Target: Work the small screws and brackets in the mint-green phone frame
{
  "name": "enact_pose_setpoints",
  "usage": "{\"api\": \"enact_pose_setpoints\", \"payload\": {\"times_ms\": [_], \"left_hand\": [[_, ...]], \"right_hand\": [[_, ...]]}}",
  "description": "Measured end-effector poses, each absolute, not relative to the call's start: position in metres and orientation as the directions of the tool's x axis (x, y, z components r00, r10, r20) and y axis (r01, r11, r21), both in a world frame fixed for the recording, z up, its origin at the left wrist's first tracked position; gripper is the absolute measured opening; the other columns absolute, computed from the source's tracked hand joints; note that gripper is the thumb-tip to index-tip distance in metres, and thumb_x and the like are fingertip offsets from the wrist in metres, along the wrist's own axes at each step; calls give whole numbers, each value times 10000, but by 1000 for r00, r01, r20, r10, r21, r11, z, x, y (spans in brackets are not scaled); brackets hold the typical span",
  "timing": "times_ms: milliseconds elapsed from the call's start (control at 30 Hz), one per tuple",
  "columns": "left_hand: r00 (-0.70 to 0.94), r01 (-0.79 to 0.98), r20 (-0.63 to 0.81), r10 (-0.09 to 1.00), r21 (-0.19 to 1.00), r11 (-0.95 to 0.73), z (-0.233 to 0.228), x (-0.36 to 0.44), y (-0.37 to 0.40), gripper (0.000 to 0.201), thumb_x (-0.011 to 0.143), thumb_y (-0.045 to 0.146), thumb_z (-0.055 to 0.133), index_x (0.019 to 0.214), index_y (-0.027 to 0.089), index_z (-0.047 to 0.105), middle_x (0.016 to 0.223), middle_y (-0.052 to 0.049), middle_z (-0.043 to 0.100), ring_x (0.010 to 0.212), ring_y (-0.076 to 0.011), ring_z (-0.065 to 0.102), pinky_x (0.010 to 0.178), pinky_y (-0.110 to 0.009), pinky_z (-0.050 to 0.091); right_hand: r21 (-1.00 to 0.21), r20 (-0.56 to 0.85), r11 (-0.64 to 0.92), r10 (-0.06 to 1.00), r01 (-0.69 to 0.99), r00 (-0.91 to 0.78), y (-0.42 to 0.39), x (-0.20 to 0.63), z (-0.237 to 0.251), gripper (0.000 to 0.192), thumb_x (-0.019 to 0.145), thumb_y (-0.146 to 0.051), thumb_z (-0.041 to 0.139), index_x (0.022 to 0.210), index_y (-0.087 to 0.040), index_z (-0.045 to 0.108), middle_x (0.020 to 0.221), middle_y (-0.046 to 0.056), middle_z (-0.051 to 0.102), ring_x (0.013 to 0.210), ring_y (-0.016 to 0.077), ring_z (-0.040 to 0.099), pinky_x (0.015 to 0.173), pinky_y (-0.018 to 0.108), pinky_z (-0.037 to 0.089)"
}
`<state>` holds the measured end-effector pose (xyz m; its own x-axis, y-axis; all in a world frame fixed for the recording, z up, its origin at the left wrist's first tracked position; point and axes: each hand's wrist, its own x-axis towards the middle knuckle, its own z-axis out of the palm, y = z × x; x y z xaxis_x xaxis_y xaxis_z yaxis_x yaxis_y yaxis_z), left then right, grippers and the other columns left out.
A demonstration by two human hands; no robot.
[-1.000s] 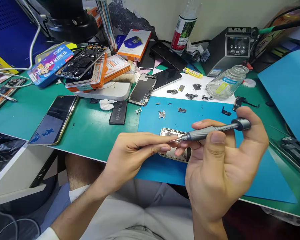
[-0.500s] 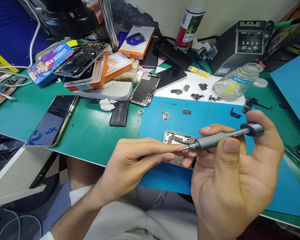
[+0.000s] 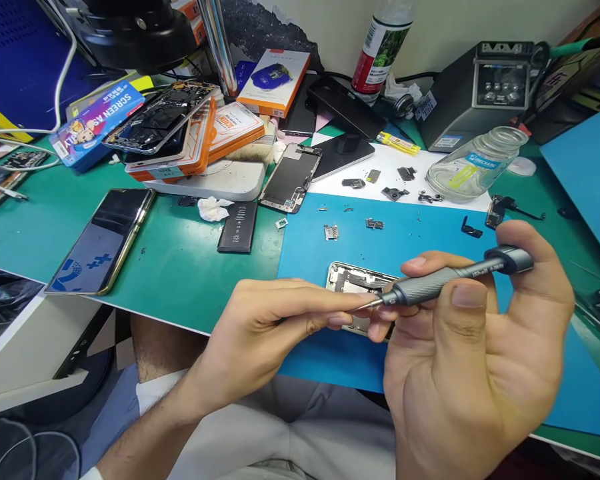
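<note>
The right hand (image 3: 480, 360) grips a slim grey metal screwdriver (image 3: 425, 285) with a knurled barrel and wide end cap, its fingers curled about the barrel and one fingertip at the cap. The tool is raised over the near part of the thin blue mat (image 3: 325, 363), its tip pointing left. At that tip, the left hand (image 3: 275, 327) brings thumb and forefinger close together; whether they pinch it or some small part cannot be told. Below lies an opened, silver-rimmed phone housing (image 3: 341, 280), partly hidden by both hands. The screwdriver is probably stiff and fairly light; the knurling should resist slipping, so the barrel is the place to hold, with the cap steadied. The housing likely has a firm rim but fragile insides: best taken by its edges.
</note>
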<state>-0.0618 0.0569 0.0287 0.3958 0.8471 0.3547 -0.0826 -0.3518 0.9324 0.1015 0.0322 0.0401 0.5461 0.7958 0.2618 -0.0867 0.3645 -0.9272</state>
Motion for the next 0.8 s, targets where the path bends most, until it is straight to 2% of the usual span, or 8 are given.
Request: {"api": "enact_pose_setpoints", "payload": {"times_ms": [200, 400, 467, 533, 600, 667, 733, 800], "left_hand": [[405, -48, 298, 864, 951, -305, 32, -63, 56, 285, 1087, 203, 767, 1318, 333, 873, 1097, -9, 914, 961, -209, 893, 885, -280, 732], [421, -50, 303, 855, 949, -312, 31, -62, 56, 293, 1058, 246, 814, 1333, 332, 873, 1112, 1, 916, 957, -194, 882, 869, -248, 690], [399, 60, 280, 873, 942, -329, 32, -64, 56, 323, 1063, 308, 814, 1383, 323, 851, 1154, -1, 912, 989, -200, 867, 903, -271, 677], [389, 315, 283, 877, 853, -416, 35, -68, 58, 468, 1036, 398, 843, 1484, 272, 787, 1230, -51, 883, 1084, -257, 824, 994, -366, 662], [452, 578, 276, 848, 633, -515, 38, -72, 61, 757, 953, 497, 912, 1602, 188, 677, 1318, -133, 804, 1185, -344, 739, 1060, -500, 629], [552, 681, 219, 805, 440, -586, 41, -74, 66, 966, 878, 569, 958, 1656, 127, 593, 1372, -186, 717, 1219, -390, 668, 1066, -571, 604], [614, 677, 179, 769, 381, -630, 42, -74, 71, 905, 897, 583, 942, 1614, 137, 616, 1369, -174, 678, 1216, -376, 638, 1077, -567, 582], [617, 664, 162, 770, 419, -619, 41, -70, 73, 743, 945, 546, 917, 1534, 174, 657, 1334, -138, 671, 1202, -351, 630, 1077, -538, 566]], "right_hand": [[-923, 239, 363, 803, -130, 547, 33, 100, 41, 375, 1017, -317, 798, 1375, -367, 699, 956, -15, 753, 525, 143, 626, 393, 274, 519], [-919, 173, 324, 844, -226, 507, 32, 108, 40, 429, 1030, -375, 802, 1428, -306, 659, 946, -24, 730, 511, 115, 614, 363, 234, 488], [-904, 114, 305, 848, -301, 517, 33, 114, 40, 407, 1028, -367, 809, 1395, -267, 664, 948, -24, 726, 522, 97, 607, 383, 214, 503], [-872, 71, 317, 835, -373, 546, 35, 122, 40, 374, 1026, -351, 808, 1354, -233, 675, 982, -5, 738, 592, 97, 647, 445, 209, 560], [-856, 59, 328, 830, -400, 554, 36, 130, 39, 363, 1017, -337, 809, 1334, -216, 680, 1022, 16, 753, 663, 112, 686, 505, 229, 613], [-879, 76, 311, 839, -361, 538, 36, 137, 39, 383, 999, -329, 820, 1338, -228, 673, 1030, 15, 753, 659, 124, 685, 495, 248, 615], [-921, 123, 292, 847, -259, 518, 34, 139, 38, 400, 999, -317, 814, 1363, -266, 654, 1004, -8, 742, 593, 122, 647, 431, 245, 567], [-945, 189, 294, 845, -140, 500, 32, 137, 37, 405, 1028, -317, 791, 1400, -312, 630, 995, -19, 734, 611, 134, 667, 415, 236, 548]]}}
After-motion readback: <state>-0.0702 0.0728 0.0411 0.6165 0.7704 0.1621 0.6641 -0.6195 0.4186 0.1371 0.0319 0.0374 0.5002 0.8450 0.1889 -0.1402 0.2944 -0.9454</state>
